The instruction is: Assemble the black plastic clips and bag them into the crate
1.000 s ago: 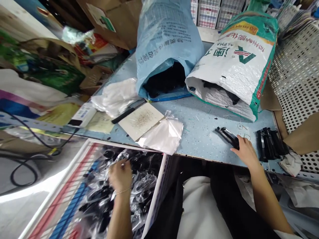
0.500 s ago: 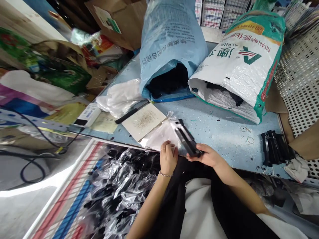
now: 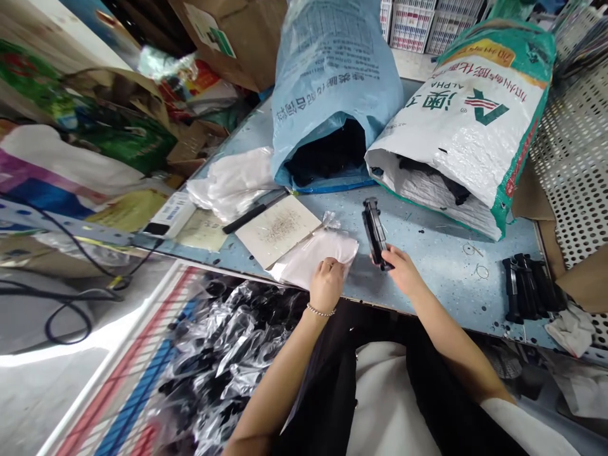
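My right hand grips one end of a long black plastic clip-like part, holding it above the blue speckled table. My left hand pinches the near edge of a stack of clear plastic bags lying at the table's front edge, just left of the black part. A white card lies partly under the bags.
A blue sack and a white-and-green sack lie open at the back, dark items inside. More black parts sit at the right. A bin of bagged black parts stands below left. A black pen lies beside white cloth.
My left hand left the bin and came up to the stack of bags. My right hand picked the black part up at the right and carried it left beside the bags.
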{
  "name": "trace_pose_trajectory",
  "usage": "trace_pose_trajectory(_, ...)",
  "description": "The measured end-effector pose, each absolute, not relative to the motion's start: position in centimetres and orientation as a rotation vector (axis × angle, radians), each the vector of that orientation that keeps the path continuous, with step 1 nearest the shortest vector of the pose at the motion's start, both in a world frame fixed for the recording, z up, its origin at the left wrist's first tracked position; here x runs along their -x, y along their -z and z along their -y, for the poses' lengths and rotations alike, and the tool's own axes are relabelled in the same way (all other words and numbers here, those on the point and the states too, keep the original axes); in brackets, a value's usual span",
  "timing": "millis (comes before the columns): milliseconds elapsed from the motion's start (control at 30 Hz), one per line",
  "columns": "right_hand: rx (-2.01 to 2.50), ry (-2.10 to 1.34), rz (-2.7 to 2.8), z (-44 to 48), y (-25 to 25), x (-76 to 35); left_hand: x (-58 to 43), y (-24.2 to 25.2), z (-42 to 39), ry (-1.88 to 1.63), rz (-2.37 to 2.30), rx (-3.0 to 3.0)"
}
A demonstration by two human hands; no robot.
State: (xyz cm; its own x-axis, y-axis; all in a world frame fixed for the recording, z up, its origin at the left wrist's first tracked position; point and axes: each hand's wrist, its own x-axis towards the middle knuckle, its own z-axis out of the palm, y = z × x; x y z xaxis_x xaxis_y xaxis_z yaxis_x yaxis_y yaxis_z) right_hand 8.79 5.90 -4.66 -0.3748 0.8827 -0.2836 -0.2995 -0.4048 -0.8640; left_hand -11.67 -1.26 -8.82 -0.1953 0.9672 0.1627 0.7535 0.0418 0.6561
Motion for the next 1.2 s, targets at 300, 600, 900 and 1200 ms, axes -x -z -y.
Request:
trace_pose_trajectory(300, 0.729, -2.581, 0.492, 0.5, 5.8, -11.7, 15.9, 8.3, -0.2, -0.907, -1.766, -1.085)
trace_pose_trajectory(600, 0.611, -2.878, -0.106, 1.7, 6.6, -10.6, 15.2, 8.0, -0.1, -1.012, -1.550, -0.906)
trace_pose_trajectory(900, 0.670, -2.801, -0.146, 1.4, 6.8, -10.8, 14.0, 8.3, 1.0, -1.122, -1.796, -1.312)
trace_pose_trajectory(1200, 0.593, -2.781, -0.143, 1.8, 6.3, -10.2, 14.1, 9.6, 1.0, -1.001, -1.812, -1.601)
